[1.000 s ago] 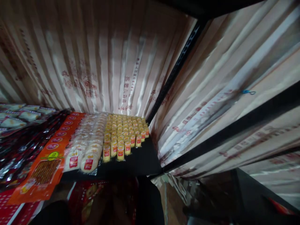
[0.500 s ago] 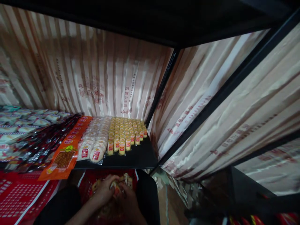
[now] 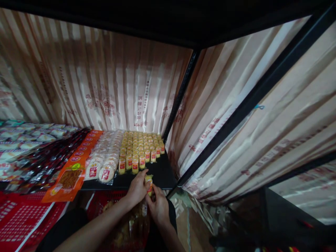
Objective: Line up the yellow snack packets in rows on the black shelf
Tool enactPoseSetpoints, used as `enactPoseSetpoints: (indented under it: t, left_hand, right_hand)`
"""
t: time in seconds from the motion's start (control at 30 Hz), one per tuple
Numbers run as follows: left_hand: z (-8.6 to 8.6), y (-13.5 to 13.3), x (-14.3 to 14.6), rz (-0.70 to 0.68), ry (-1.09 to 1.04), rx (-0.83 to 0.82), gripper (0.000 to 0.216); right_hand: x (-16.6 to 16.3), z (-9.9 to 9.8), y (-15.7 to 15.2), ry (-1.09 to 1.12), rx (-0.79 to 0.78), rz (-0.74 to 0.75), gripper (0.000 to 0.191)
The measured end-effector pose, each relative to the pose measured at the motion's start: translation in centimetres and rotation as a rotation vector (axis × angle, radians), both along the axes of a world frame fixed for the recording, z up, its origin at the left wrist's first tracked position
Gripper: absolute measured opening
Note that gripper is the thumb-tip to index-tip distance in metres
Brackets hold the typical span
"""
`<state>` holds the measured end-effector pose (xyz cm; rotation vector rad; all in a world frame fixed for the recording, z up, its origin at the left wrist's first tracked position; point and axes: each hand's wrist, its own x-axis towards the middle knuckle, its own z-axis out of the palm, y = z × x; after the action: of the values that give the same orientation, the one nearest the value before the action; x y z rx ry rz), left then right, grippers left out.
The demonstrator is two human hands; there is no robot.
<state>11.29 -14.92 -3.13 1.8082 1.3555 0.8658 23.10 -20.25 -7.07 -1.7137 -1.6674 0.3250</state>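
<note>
Just over the front edge of the black shelf (image 3: pixel 162 171), a small yellow wrapped snack (image 3: pixel 148 182) with a red label stands upright between my hands. My left hand (image 3: pixel 138 189) grips it from the left, and my right hand (image 3: pixel 158 204) has its fingers closed on the other side. Behind it, rows of matching yellow wrapped snacks (image 3: pixel 135 164) stand on the shelf. Below my hands, a clear bag of more snacks (image 3: pixel 128 224) sits in a red basket (image 3: pixel 98 201), partly covered by my forearms.
Round white crackers in clear wrap (image 3: pixel 106 173) stand left of the yellow rows. An orange snack packet (image 3: pixel 69 178) overhangs the shelf edge beside dark packets (image 3: pixel 49 164). Another red basket (image 3: pixel 21 220) is at lower left. A black frame post (image 3: pixel 181 94) and printed curtain (image 3: pixel 118 80) border the shelf.
Both hands have risen from the basket to the shelf's front edge, bringing the yellow wrapped snack with them. The view has shifted slightly.
</note>
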Motion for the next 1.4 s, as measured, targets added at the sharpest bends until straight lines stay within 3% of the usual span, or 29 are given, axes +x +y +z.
enactPoseSetpoints:
  t: [0.23, 0.57, 1.2, 1.3, 1.4]
  left_hand:
    - [-0.7, 3.0, 2.3, 0.128, -0.216, -0.007, 0.043]
    - [-3.1, 4.1, 1.7, 0.062, 0.052, 0.104, 0.045]
    - [-6.1, 6.4, 2.3, 0.010, 0.079, 0.074, 0.045]
    - [-6.3, 6.5, 2.5, 0.002, 0.061, 0.070, 0.046]
    - [-6.5, 6.5, 2.8, 0.004, 0.055, 0.062, 0.045]
  right_hand:
    - [1.2, 0.0, 5.4, 0.117, 0.046, -0.115, 0.042]
    - [0.7, -2.3, 12.8, 0.055, 0.092, -0.171, 0.047]
    - [0.1, -4.5, 14.3, 0.294, 0.078, -0.140, 0.025]
    - [0.3, -4.3, 14.1, 0.264, 0.119, -0.125, 0.020]
    - [0.5, -4.4, 14.1, 0.168, 0.199, -0.217, 0.026]
